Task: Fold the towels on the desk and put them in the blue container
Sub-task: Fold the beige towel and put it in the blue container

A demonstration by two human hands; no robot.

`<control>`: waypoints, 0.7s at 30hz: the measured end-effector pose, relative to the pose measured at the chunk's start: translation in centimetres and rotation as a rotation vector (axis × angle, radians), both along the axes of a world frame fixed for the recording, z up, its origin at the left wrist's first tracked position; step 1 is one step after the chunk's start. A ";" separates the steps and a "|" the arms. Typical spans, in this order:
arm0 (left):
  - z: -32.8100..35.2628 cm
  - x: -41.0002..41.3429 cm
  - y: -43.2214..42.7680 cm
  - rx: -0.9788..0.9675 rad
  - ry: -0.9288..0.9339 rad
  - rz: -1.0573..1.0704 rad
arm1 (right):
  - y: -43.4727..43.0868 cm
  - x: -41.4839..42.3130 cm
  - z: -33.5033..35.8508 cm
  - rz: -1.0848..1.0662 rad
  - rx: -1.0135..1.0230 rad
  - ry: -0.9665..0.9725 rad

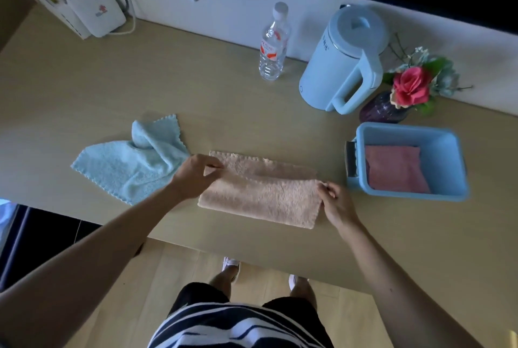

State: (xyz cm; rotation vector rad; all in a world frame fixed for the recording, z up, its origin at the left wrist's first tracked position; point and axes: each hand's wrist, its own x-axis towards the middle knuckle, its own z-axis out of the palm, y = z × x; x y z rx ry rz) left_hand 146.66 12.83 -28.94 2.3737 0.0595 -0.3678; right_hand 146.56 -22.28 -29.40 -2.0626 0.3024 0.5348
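Grip: your left hand (193, 176) and right hand (336, 206) pinched the peach towel (260, 199) beside the blue container (444, 151).
Risk: uneven pulling might skew the fold.

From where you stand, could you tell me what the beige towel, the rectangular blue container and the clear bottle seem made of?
The beige towel: likely fluffy microfibre cloth, nubby pile, scalloped edge. The rectangular blue container: seemingly moulded plastic, smooth matte walls, rounded corners. The clear bottle: probably thin plastic, see-through ribbed body, white cap.
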 end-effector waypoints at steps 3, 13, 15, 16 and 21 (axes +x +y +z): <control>-0.8 2.0 -0.3 0.014 -0.018 0.007 | 0.4 1.8 -0.9 -0.022 -0.047 0.025; -4.3 3.9 1.0 0.069 -0.001 0.019 | 2.0 4.4 -3.9 -0.104 -0.124 0.038; -4.7 3.9 1.1 0.093 0.010 0.028 | 2.1 4.4 -4.6 -0.150 -0.155 0.040; -4.8 3.8 1.1 0.124 -0.002 0.036 | 2.1 4.4 -4.9 -0.167 -0.190 0.042; -4.5 1.3 -1.7 0.385 -0.319 -0.086 | 3.2 2.6 -4.6 -0.082 -0.520 -0.242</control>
